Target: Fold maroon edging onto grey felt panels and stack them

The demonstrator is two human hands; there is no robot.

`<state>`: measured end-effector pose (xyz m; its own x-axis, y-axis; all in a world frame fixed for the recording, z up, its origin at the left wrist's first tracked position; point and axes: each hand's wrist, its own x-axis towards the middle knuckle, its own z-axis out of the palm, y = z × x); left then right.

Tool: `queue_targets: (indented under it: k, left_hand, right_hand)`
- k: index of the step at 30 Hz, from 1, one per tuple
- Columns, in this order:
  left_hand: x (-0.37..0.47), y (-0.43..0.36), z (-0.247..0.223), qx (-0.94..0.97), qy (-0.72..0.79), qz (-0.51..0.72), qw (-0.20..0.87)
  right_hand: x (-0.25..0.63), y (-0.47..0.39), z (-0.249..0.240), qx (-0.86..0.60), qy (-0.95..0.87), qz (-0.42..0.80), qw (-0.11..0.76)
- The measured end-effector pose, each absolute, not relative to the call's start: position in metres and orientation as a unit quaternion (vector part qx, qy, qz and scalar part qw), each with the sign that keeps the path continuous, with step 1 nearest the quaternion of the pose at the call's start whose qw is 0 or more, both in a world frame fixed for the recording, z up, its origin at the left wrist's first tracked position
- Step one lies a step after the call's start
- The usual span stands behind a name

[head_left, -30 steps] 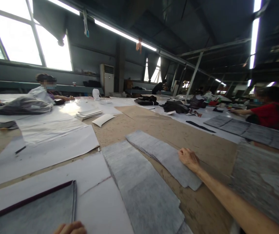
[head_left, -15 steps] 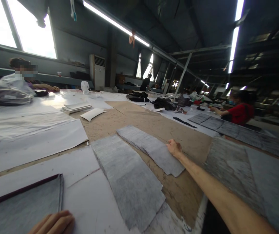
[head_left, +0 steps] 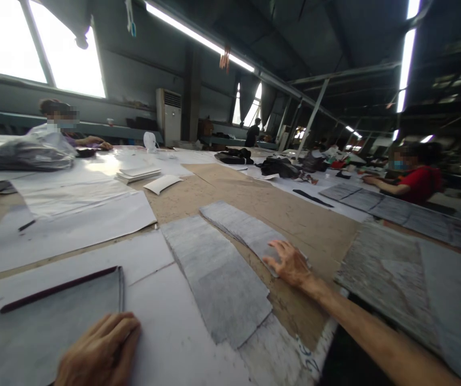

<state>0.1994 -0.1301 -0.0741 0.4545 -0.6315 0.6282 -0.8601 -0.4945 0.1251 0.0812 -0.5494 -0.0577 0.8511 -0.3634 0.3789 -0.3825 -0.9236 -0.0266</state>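
In the head view, a grey felt-like panel (head_left: 59,305) with a dark bound edge lies at the lower left. My left hand (head_left: 99,348) is over its right edge, fingers bent and together around it. The fingertips are partly hidden. My right hand (head_left: 288,262) is on the near end of a narrow stack of grey felt-like sheets (head_left: 240,220), its fingers apart and bent downward. Beside that stack, to the left, lies a wider stack of grey sheets (head_left: 218,279) with stepped near ends.
White paper (head_left: 161,321) and brown board (head_left: 230,182) cover the table. Cream pieces (head_left: 161,184) lie farther back, near a small white fan (head_left: 149,141). More grey sheets (head_left: 387,273) are at the right. One person (head_left: 421,182) in red sits right; another (head_left: 59,131) sits far left.
My right hand has gone from a pinch at the narrow stack's right edge to spread fingers on its near end. More of my left hand and the bound panel now shows.
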Motion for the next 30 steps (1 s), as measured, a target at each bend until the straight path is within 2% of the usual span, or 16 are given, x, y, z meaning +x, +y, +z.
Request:
queue_targets:
  k: [3,8,11,17,23,30]
  left_hand:
    - [0.194,-0.132,-0.063,0.83,-0.46,0.237,0.208]
    - [0.186,-0.134,-0.056,0.822,-0.464,0.26,0.205]
    - [0.181,-0.134,-0.052,0.809,-0.473,0.275,0.213]
    - [0.171,-0.133,-0.043,0.795,-0.479,0.293,0.23]
    - [0.17,-0.131,-0.047,0.771,-0.49,0.317,0.255]
    - [0.172,-0.132,-0.048,0.784,-0.502,0.294,0.217]
  right_hand:
    - [0.07,-0.545,-0.062,0.976,-0.139,0.168,-0.005]
    - [0.061,-0.551,-0.053,0.973,-0.15,0.177,-0.014]
    - [0.056,-0.521,-0.041,0.971,-0.136,0.198,-0.016]
    - [0.042,-0.437,-0.03,0.97,0.158,0.12,-0.142]
    - [0.041,-0.427,-0.042,0.95,0.256,0.169,-0.062]
    - [0.051,-0.401,-0.038,0.977,0.104,0.179,-0.06]
